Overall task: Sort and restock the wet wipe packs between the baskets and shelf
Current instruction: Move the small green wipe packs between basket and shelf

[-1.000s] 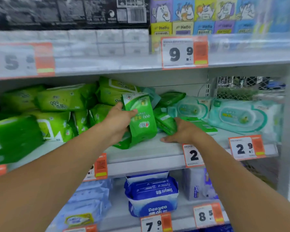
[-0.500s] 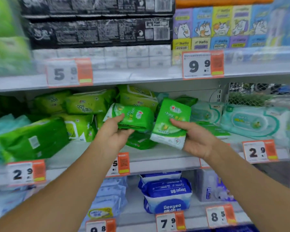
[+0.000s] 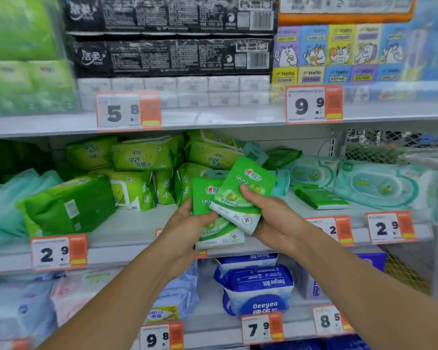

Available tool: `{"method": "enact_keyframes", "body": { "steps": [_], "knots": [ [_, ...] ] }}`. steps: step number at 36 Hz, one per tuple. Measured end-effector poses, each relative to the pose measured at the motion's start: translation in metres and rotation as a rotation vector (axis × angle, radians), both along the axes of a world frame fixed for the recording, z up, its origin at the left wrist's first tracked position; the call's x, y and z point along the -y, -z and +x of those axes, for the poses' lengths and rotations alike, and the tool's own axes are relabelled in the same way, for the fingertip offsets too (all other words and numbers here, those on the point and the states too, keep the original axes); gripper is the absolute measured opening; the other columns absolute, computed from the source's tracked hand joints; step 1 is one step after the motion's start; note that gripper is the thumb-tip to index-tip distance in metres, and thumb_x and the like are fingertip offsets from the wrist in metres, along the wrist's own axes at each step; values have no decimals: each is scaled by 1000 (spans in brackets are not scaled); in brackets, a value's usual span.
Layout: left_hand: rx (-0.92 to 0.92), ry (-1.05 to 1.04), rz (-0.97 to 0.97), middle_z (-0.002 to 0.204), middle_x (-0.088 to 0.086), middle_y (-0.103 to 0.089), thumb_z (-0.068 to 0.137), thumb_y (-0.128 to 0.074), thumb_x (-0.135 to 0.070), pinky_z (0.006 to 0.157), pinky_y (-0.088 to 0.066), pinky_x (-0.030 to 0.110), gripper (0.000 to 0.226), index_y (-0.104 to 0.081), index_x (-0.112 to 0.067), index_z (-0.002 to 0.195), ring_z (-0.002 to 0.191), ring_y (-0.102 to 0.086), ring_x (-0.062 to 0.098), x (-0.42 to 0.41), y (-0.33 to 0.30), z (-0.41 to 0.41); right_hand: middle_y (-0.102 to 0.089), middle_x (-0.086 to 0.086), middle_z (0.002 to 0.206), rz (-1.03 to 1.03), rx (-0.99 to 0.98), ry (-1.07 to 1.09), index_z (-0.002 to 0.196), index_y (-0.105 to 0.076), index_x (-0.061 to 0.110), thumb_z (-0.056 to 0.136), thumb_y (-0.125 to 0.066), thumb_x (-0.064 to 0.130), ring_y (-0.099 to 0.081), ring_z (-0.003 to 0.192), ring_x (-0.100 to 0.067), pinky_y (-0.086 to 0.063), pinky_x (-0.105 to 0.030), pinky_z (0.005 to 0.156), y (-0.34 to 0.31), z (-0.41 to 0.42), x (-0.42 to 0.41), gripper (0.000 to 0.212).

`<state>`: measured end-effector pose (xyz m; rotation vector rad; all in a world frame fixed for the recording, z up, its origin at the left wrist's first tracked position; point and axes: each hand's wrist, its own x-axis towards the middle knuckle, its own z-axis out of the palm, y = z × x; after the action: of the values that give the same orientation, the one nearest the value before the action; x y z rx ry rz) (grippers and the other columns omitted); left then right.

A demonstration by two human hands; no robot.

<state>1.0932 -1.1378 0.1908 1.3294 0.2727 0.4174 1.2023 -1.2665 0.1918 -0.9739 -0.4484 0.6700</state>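
Observation:
My left hand grips a small green wet wipe pack upright in front of the middle shelf. My right hand holds a second small green pack, thumb across its face, overlapping the first pack. Both packs hang just above the shelf's front edge. Behind them lies a heap of larger light-green wipe packs. One dark green flat pack lies on the shelf to the right of my hands.
A big dark-green pack lies at the left. Pale teal lidded packs fill the right end. Price tags line the shelf edges. Blue Deeyeo packs sit on the shelf below; tissue boxes stand above.
Both hands pulled back from the heap toward me and came together. The two small packs, held apart half a second ago, now overlap in front of the shelf edge.

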Motion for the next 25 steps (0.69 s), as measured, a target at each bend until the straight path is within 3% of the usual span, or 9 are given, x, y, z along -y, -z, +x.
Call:
{"method": "enact_keyframes", "body": {
  "steps": [3, 5, 9, 13, 15, 17, 19, 22, 25],
  "knots": [
    [7, 13, -226, 107, 8, -75, 98, -55, -32, 65, -61, 37, 28, -65, -20, 122, 92, -73, 29, -1, 2, 1, -72, -11, 118, -96, 102, -15, 127, -65, 9, 94, -64, 27, -69, 111, -28, -53, -46, 97, -1, -6, -8, 37],
    [11, 43, -180, 107, 9, -75, 92, -59, -45, 70, -61, 38, 37, -67, -20, 119, 95, -73, 29, -4, 6, 2, -72, -10, 118, -170, 176, -28, 128, -64, 8, 94, -63, 27, -69, 111, -26, -52, -45, 100, -4, -7, -12, 39],
    [127, -80, 46, 109, 6, -75, 71, -82, -11, 92, -55, 48, 58, -59, -15, 124, 100, -72, 26, -15, 17, 11, -74, -15, 110, -352, 334, 118, 118, -67, 2, 99, -50, 48, -72, 96, -28, -57, -43, 87, -21, 13, -6, 52],
    [187, -148, 78, 110, 2, -75, 70, -84, -3, 96, -53, 49, 61, -56, -19, 122, 102, -71, 23, -21, 22, 18, -67, -24, 88, -954, 822, 873, 87, -65, -3, 90, -58, 59, -65, 81, -33, -51, -44, 73, -27, 83, 43, 62],
    [206, -155, 102, 109, 1, -75, 69, -85, -3, 94, -55, 48, 62, -55, -20, 121, 100, -72, 21, -24, 26, 21, -68, -21, 105, -1371, 811, 859, 101, -64, 5, 78, -66, 67, -64, 103, -38, -49, -41, 84, -13, 124, 76, 66],
    [216, -153, 109, 108, 0, -75, 69, -85, -2, 92, -56, 47, 63, -56, -21, 121, 99, -72, 19, -26, 28, 23, -64, -15, 125, -1638, 732, 675, 122, -61, 15, 57, -64, 88, -60, 116, -35, -47, -40, 99, 5, 160, 97, 98],
    [225, -149, 115, 109, -1, -74, 69, -85, -2, 92, -56, 46, 63, -56, -21, 121, 99, -72, 19, -27, 29, 25, -65, -11, 126, -1692, 765, 558, 124, -63, 19, 56, -61, 90, -61, 114, -31, -47, -36, 100, 17, 185, 103, 99],
    [233, -134, 132, 109, -2, -75, 70, -83, -1, 92, -55, 45, 62, -56, -22, 122, 100, -72, 19, -27, 29, 22, -62, -16, 124, -1675, 822, 599, 123, -62, 6, 89, -56, 60, -60, 112, -32, -45, -29, 85, -3, 168, 90, 64],
    [234, -162, 95, 106, -2, -75, 71, -83, -3, 90, -56, 45, 60, -56, -22, 122, 98, -73, 19, -29, 29, 17, -57, -17, 105, -1313, 609, 541, 115, -59, 6, 95, -54, 47, -57, 90, -31, -44, -32, 73, -26, 135, 81, 46]
  ]
}}
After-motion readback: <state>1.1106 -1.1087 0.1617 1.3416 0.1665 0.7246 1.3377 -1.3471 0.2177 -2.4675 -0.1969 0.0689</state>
